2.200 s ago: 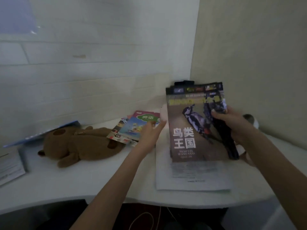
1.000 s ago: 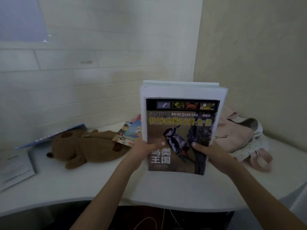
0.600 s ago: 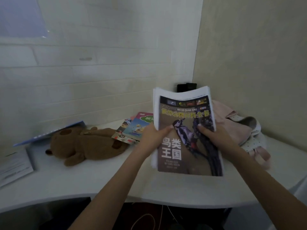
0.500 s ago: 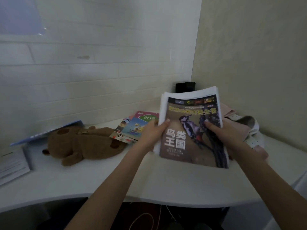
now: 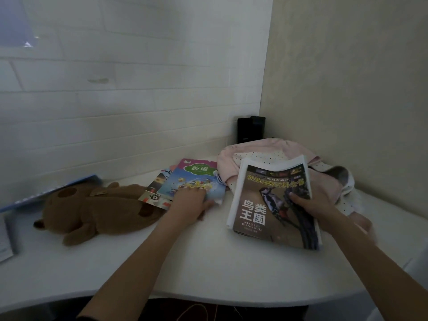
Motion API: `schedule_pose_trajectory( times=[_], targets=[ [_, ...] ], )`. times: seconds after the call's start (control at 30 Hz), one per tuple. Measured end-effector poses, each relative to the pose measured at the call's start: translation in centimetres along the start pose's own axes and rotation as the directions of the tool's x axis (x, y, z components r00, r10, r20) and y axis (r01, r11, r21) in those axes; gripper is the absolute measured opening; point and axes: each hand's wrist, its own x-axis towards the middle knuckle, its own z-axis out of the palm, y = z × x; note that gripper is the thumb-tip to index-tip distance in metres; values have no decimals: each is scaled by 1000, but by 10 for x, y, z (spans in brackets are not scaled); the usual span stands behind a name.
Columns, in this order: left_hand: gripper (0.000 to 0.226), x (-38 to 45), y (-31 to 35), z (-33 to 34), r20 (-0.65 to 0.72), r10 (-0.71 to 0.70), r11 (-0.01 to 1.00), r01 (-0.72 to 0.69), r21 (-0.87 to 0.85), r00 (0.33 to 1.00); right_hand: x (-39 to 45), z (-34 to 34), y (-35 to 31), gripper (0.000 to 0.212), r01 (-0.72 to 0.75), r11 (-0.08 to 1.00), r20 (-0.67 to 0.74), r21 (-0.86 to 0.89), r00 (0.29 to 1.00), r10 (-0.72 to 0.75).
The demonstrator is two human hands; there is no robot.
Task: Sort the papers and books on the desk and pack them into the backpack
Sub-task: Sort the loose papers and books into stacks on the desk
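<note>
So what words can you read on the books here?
"鸟类王国" and "NIAO LEI WANG GUO": bird book, front cover.
"BAI KE QUAN SHU": the same cover, near its top; the yellow title beneath is too blurred.
"英语": colourful textbook, green patch.
Papers at the left edge: too small to read.

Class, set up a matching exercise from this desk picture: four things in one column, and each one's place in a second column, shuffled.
Things:
1. bird book
2. English textbook
3. teddy bear
4. pink backpack

Places:
A. in the desk's back corner
B. lying at the left of the desk
C. gripped by the right hand
D. under the left hand

Pairs: 1-C, 2-D, 3-B, 4-A
</note>
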Motion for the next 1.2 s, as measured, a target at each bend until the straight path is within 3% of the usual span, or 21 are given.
schedule_pose_trajectory(
  times=[0.07, 0.13, 0.2, 0.3, 0.4, 0.5, 0.63, 0.73, 0.8, 0.87, 0.97, 1.03, 1.1, 1.2],
  targets=[
    [24, 3, 1, -12, -71, -21, 1000, 22, 16, 997, -4, 0, -3, 52, -15, 1000, 13, 11, 1000, 14],
    [29, 7, -3, -23, -128, -135, 990, 130, -48, 983, -8, 0, -6, 47, -21, 998, 36, 64, 999, 18],
    [25, 5, -8, -29, -241, -214, 970, 177, -166, 947, -13, 1, -10, 30, -54, 992, 67, 112, 997, 46],
    [21, -2, -15, -34, -468, -298, 933, 151, -325, 832, -24, 8, -18, 10, -131, 980, 160, 151, 981, 107],
    [26, -6, -22, -44, -596, -406, 879, 119, -461, 693, -28, 23, -20, 26, -125, 980, 213, 156, 973, 90],
    [27, -14, -21, -51, -631, -434, 869, 113, -482, 643, -34, 41, -28, 18, -95, 976, 225, 196, 973, 49],
    [26, -19, -30, -51, -578, -597, 745, 118, -656, 556, -43, 56, -41, 17, -59, 961, 222, 270, 975, -3],
    [27, -21, -44, -63, -552, -704, 659, 122, -742, 447, -45, 59, -41, 14, 1, 967, 230, 254, 971, -61],
    [26, -21, -49, -72, -547, -730, 634, 108, -766, 409, -49, 64, -45, 18, 38, 974, 250, 225, 964, -95],
    [24, -23, -46, -75, -593, -663, 690, 67, -721, 457, -46, 75, -46, 23, 28, 973, 259, 231, 962, -90],
    [21, -32, -22, -62, -617, -515, 752, -32, -659, 595, -43, 94, -60, 31, -92, 958, 294, 272, 956, 8],
    [22, -42, 1, -49, -628, -333, 808, -130, -575, 704, -46, 106, -71, 43, -172, 942, 306, 288, 949, 79],
    [26, -52, 23, -34, -616, -82, 883, -230, -409, 783, -46, 112, -76, 56, -262, 873, 353, 412, 929, 112],
    [16, -61, 42, -9, -660, 212, 886, -426, -181, 721, -40, 117, -78, 64, -390, 759, 455, 522, 879, 139]
  ],
)
